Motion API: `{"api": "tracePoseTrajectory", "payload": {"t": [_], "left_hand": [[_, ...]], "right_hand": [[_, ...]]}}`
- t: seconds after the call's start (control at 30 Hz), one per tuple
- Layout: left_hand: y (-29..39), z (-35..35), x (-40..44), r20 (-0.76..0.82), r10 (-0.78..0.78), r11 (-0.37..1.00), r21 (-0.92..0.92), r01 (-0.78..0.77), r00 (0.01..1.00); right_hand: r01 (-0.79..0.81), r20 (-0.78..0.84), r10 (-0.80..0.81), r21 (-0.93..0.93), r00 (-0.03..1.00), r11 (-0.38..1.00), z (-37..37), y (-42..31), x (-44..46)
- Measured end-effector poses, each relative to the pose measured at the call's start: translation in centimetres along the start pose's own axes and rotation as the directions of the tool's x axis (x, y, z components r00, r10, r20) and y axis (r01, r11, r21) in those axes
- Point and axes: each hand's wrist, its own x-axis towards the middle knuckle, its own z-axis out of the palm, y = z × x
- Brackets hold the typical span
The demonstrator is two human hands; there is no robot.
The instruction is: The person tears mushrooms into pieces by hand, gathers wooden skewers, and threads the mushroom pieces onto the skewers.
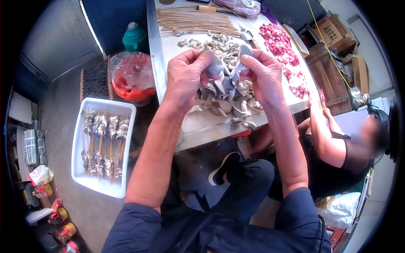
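Over the near part of the table, my left hand (pixel 185 76) pinches a grey oyster mushroom piece (pixel 215 65) between thumb and fingers. My right hand (pixel 265 74), close beside it, grips another grey oyster mushroom piece (pixel 244 52). A narrow gap shows between the two pieces at the top; whether they join lower down I cannot tell. Beneath both hands lies a heap of loose oyster mushrooms (pixel 222 106), partly hidden by my fingers. Smaller torn mushroom pieces (pixel 194 43) are spread farther back on the table (pixel 171 46).
Bamboo skewers (pixel 194 21) lie at the back, with pink meat pieces (pixel 276 40) to the right. A white tub (pixel 78 168) of skewered mushrooms stands on the floor at left, near a red bag-lined bucket (pixel 133 80). A co-worker (pixel 333 147) sits close on the right.
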Motion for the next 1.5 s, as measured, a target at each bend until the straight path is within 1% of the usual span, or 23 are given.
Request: {"api": "tracePoseTrajectory", "payload": {"t": [0.07, 0.17, 0.23, 0.27, 0.3, 0.37, 0.4, 0.53, 0.6, 0.63, 0.7, 0.73, 0.9, 0.93, 0.97, 1.03, 1.07, 1.1, 1.17, 1.2, 1.3, 1.43, 1.5], "left_hand": [[0.2, -0.1, 0.0, -0.026, 0.006, 1.0, -0.002, -0.006, 1.0], [0.1, -0.2, 0.0, -0.07, 0.032, 0.994, 0.104, -0.025, 0.997], [-0.8, 0.1, 0.3, -0.051, 0.202, 0.95, 0.252, -0.183, 0.978], [-1.1, 0.1, 0.5, 0.009, 0.306, 0.869, 0.406, -0.283, 0.952], [-1.4, 0.2, 0.6, 0.011, 0.306, 0.871, 0.401, -0.285, 0.952], [-1.8, 0.3, 0.9, 0.142, 0.496, 0.706, 0.507, -0.493, 0.856], [-2.0, 0.3, 1.1, 0.169, 0.538, 0.644, 0.55, -0.532, 0.826], [-2.2, -0.2, 1.2, 0.186, 0.576, 0.527, 0.66, -0.535, 0.796], [-1.9, -0.6, 1.0, 0.151, 0.603, 0.397, 0.795, -0.459, 0.783], [-1.7, -0.9, 0.9, 0.152, 0.602, 0.397, 0.795, -0.459, 0.784], [-1.3, -1.2, 0.8, 0.019, 0.541, 0.545, 0.754, -0.367, 0.841], [-0.8, -1.0, 0.6, -0.093, 0.451, 0.711, 0.639, -0.294, 0.888], [-0.8, -2.0, 1.1, -0.167, 0.471, 0.784, 0.53, -0.324, 0.866], [-0.5, -2.0, 0.8, -0.173, 0.425, 0.811, 0.509, -0.289, 0.888], [-0.1, -1.9, 0.6, -0.178, 0.379, 0.835, 0.488, -0.253, 0.908], [0.1, -1.8, 0.4, -0.174, 0.371, 0.841, 0.48, -0.25, 0.912], [0.1, -1.8, 0.4, -0.166, 0.363, 0.847, 0.468, -0.251, 0.917], [-0.1, -1.8, 0.5, -0.169, 0.363, 0.846, 0.471, -0.248, 0.917], [-0.4, -2.0, 0.6, -0.162, 0.449, 0.825, 0.452, -0.338, 0.878], [-0.3, -2.0, 0.5, -0.165, 0.449, 0.825, 0.454, -0.337, 0.878], [0.1, -1.6, 0.2, -0.188, 0.389, 0.862, 0.419, -0.285, 0.902], [0.0, -1.8, 0.3, -0.164, 0.4, 0.852, 0.429, -0.3, 0.902], [0.0, -1.9, 0.3, -0.16, 0.411, 0.848, 0.428, -0.312, 0.898]], "right_hand": [[0.01, -0.034, -0.011, -0.015, 0.999, 1.0, -0.7, -0.2, 0.2], [0.037, -0.054, -0.04, -0.055, 0.998, 0.998, -1.9, -0.4, 0.8], [0.026, -0.074, -0.048, -0.273, 0.996, 0.962, -2.2, -0.6, 0.9], [0.055, -0.077, -0.082, -0.305, 0.994, 0.951, -2.1, -0.7, 0.9], [0.056, -0.079, -0.084, -0.31, 0.993, 0.949, -2.3, -0.7, 1.1], [0.084, -0.152, -0.162, -0.421, 0.975, 0.903, -2.6, -0.5, 1.9], [0.098, -0.156, -0.183, -0.439, 0.971, 0.893, -2.8, -0.3, 2.2], [0.085, -0.157, -0.196, -0.531, 0.968, 0.843, -3.1, 0.6, 4.2], [0.107, -0.115, -0.215, -0.593, 0.97, 0.798, -2.9, 0.7, 5.2], [0.128, -0.072, -0.229, -0.651, 0.971, 0.749, -2.9, 0.8, 5.8], [0.138, -0.05, -0.235, -0.685, 0.971, 0.715, -3.0, 1.2, 7.4], [0.119, -0.03, -0.216, -0.756, 0.976, 0.643, -3.0, 1.3, 8.3], [0.168, 0.097, -0.191, -0.9, 0.977, 0.403, -3.3, 4.2, 13.9], [0.1, 0.056, -0.108, -0.878, 0.993, 0.469, -3.2, 4.7, 14.4], [0.1, 0.057, -0.104, -0.876, 0.993, 0.472, -3.1, 5.3, 14.9], [0.183, 0.153, -0.142, -0.954, 0.978, 0.237, -2.9, 6.4, 16.2], [0.18, 0.169, -0.068, -0.962, 0.983, 0.206, -2.9, 6.7, 16.9], [0.181, 0.171, -0.065, -0.961, 0.983, 0.209, -2.8, 7.0, 17.4], [0.189, 0.18, -0.097, -0.977, 0.979, 0.096, -2.8, 7.7, 18.0], [0.121, 0.121, -0.013, -0.986, 0.993, 0.117, -2.7, 7.2, 18.1], [0.016, 0.022, 0.031, -0.983, 0.999, 0.182, -3.1, 7.1, 18.4], [0.052, 0.044, -0.042, -0.976, 0.998, 0.212, -4.2, 7.1, 18.2], [0.105, 0.06, -0.114, -0.887, 0.992, 0.449, -4.5, 6.9, 17.3]]}}
